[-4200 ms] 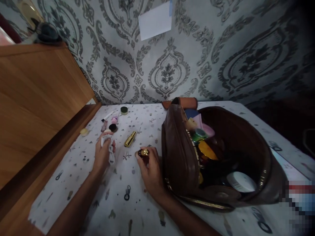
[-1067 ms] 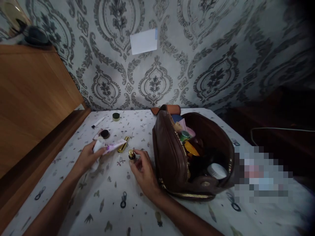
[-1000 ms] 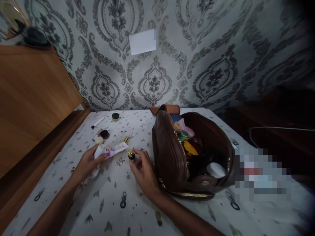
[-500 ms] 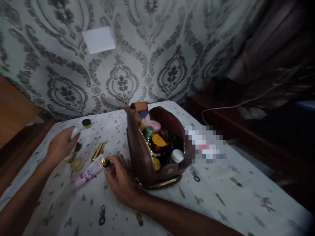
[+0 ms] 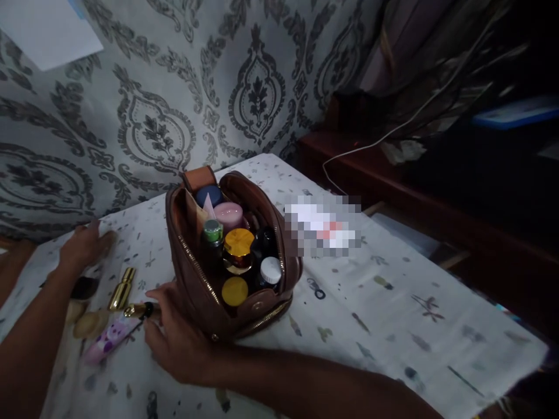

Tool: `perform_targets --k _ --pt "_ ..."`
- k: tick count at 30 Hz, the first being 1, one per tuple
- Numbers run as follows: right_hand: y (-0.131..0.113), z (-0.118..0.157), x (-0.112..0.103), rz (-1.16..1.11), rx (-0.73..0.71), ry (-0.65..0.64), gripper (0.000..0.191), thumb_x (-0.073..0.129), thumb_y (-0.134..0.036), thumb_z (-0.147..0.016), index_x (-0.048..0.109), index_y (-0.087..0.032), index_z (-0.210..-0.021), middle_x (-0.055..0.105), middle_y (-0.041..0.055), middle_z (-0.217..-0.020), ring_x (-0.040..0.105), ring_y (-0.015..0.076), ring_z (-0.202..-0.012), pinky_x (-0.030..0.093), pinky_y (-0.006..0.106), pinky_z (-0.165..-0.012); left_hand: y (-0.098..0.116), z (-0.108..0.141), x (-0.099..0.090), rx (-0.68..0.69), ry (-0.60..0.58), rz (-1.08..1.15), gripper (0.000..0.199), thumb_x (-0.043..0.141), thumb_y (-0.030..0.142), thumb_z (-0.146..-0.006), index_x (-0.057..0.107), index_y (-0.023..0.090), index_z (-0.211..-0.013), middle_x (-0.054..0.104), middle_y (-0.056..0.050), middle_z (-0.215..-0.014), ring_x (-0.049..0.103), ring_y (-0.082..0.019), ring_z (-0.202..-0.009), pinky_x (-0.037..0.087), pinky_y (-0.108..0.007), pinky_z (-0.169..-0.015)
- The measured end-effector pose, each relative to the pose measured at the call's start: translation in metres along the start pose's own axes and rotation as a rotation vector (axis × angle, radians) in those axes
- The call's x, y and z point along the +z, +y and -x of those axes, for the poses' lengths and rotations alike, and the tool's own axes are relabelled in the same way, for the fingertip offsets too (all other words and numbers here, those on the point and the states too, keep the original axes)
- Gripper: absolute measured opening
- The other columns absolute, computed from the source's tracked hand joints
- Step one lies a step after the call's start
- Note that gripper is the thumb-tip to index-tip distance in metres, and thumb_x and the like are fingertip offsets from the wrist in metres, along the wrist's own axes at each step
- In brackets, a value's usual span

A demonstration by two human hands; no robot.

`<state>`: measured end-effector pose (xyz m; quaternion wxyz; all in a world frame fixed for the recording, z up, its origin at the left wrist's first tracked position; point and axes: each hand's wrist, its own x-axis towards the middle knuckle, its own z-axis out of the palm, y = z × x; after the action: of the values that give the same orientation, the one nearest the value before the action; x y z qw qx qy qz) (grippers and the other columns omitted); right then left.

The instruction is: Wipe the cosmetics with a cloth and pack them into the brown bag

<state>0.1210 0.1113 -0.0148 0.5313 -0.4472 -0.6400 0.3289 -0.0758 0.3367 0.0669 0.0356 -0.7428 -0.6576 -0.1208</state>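
Note:
My right hand holds a small dark bottle with a gold cap between thumb and fingers, tilted to the left, beside an open brown toiletry bag. At the far left, my left hand is low over the table; motion blur hides what its fingers hold, if anything. Between the hands lie a gold bottle, a pink-and-purple tube and a beige round item. Inside the bag are a gold-lidded jar, a green-capped bottle, a pink container and a white-capped bottle.
The bag stands on a table with a patterned white cover. A pixelated item lies to its right. Patterned wallpaper is behind. Dark red furniture with a white cable stands at the right.
The view has turned right and closer to the bag. The bottle in my right hand has tipped over sideways. My left hand has moved farther back; the white thing at its fingers no longer shows.

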Motion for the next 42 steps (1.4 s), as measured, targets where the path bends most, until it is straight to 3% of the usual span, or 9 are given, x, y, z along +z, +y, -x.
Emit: perform_targets --k 6,9,12,17,23,28,32,37,42 --pt "-0.002 -0.001 -0.006 -0.007 -0.049 0.017 0.039 0.051 -0.025 -0.094 0.046 -0.019 -0.132 0.054 0.0134 -0.122 0.054 0.0253 -0.116 0.046 0.043 -0.104 0.036 0.070 -0.048 -0.041 0.062 0.068 0.046 0.037 0.069 -0.081 0.050 0.027 -0.094 0.061 -0.008 -0.092 0.063 -0.038 -0.101 0.051 -0.051 -0.089" --pt "-0.005 -0.002 -0.012 -0.041 -0.056 -0.043 0.050 0.054 -0.027 -0.094 0.039 -0.017 -0.141 0.054 0.0136 -0.123 0.056 0.0238 -0.108 0.048 0.042 -0.101 0.061 0.129 -0.062 0.029 0.107 0.221 0.046 0.053 0.064 -0.078 0.058 0.027 -0.106 0.067 -0.008 -0.110 0.064 -0.036 -0.105 0.048 -0.050 -0.096" --pt "-0.007 -0.001 -0.012 -0.094 -0.099 -0.111 0.058 0.059 -0.023 -0.091 0.036 -0.017 -0.144 0.051 0.0141 -0.131 0.054 0.0242 -0.116 0.047 0.041 -0.103 0.085 0.185 -0.057 0.136 0.081 0.192 0.038 0.055 0.057 -0.081 0.061 0.026 -0.103 0.069 -0.006 -0.099 0.067 -0.032 -0.097 0.053 -0.044 -0.085" --pt "-0.008 0.007 -0.006 -0.086 -0.131 -0.194 0.033 0.053 -0.016 -0.088 0.053 -0.019 -0.121 0.059 0.0089 -0.113 0.059 0.0243 -0.109 0.049 0.039 -0.095 0.104 0.234 -0.040 0.150 0.113 0.158 0.026 0.048 0.047 -0.091 0.061 0.028 -0.103 0.067 -0.005 -0.092 0.069 -0.025 -0.082 0.053 -0.035 -0.066" --pt "-0.008 0.011 -0.004 -0.081 -0.152 -0.250 0.028 0.047 -0.009 -0.084 0.055 -0.021 -0.107 0.062 0.0057 -0.098 0.062 0.0223 -0.094 0.050 0.034 -0.083 0.107 0.243 -0.038 0.145 0.157 0.199 0.024 0.038 0.038 -0.096 0.059 0.027 -0.094 0.067 -0.007 -0.087 0.069 -0.025 -0.078 0.051 -0.037 -0.065" --pt "-0.007 0.009 -0.006 -0.052 -0.101 -0.309 0.039 0.047 -0.002 -0.079 0.056 -0.023 -0.111 0.062 0.0059 -0.103 0.062 0.0222 -0.100 0.051 0.035 -0.088 0.098 0.243 -0.032 0.115 0.067 0.360 0.026 0.035 0.037 -0.099 0.056 0.025 -0.089 0.069 -0.005 -0.084 0.067 -0.021 -0.077 0.051 -0.033 -0.070" --pt "-0.007 0.007 -0.006 -0.116 -0.079 -0.270 0.032 0.053 -0.011 -0.087 0.057 -0.023 -0.117 0.064 0.0060 -0.111 0.063 0.0204 -0.106 0.050 0.033 -0.093 0.068 0.230 -0.031 0.003 0.058 0.348 0.030 0.034 0.043 -0.099 0.056 0.022 -0.096 0.069 -0.005 -0.083 0.067 -0.022 -0.076 0.050 -0.033 -0.071" --pt "-0.004 0.005 0.000 -0.071 0.088 -0.141 0.050 0.063 -0.021 -0.083 0.048 -0.020 -0.130 0.064 0.0091 -0.119 0.063 0.0231 -0.109 0.051 0.037 -0.096 0.017 0.203 -0.030 -0.112 0.071 0.187 0.041 0.036 0.043 -0.095 0.056 0.021 -0.123 0.065 -0.012 -0.119 0.062 -0.030 -0.109 0.046 -0.040 -0.089" --pt "-0.007 0.005 0.003 0.078 0.136 -0.156 0.081 0.075 -0.026 -0.074 0.034 -0.020 -0.145 0.059 0.0140 -0.127 0.063 0.0287 -0.112 0.052 0.044 -0.095 -0.009 0.198 -0.014 -0.131 -0.052 0.090 0.035 0.044 0.049 -0.090 0.065 0.023 -0.101 0.064 -0.010 -0.104 0.062 -0.031 -0.094 0.048 -0.040 -0.078"
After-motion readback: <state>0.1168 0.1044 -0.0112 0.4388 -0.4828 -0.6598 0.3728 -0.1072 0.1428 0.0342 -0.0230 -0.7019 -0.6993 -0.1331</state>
